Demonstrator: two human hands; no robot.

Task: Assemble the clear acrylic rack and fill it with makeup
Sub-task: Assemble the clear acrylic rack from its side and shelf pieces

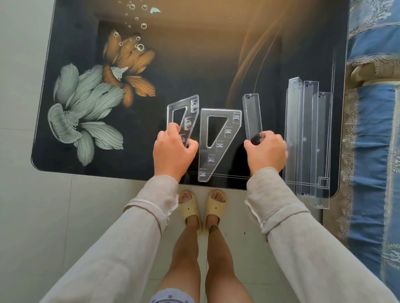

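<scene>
My left hand (173,150) grips the lower end of a clear acrylic side panel (191,108), a wedge shape with a cut-out and slots, and tilts it off the table. A second, matching side panel (226,141) lies flat between my hands. My right hand (266,151) holds the near end of a clear narrow shelf trough (252,117), which points away from me. Several more clear troughs (306,137) lie side by side at the right of the table. No makeup is in view.
The dark glass table (197,72) has printed flowers on its left half. Its near edge runs just in front of my wrists. A blue patterned bedspread (376,134) borders the table's right side. Pale floor tiles lie to the left and below.
</scene>
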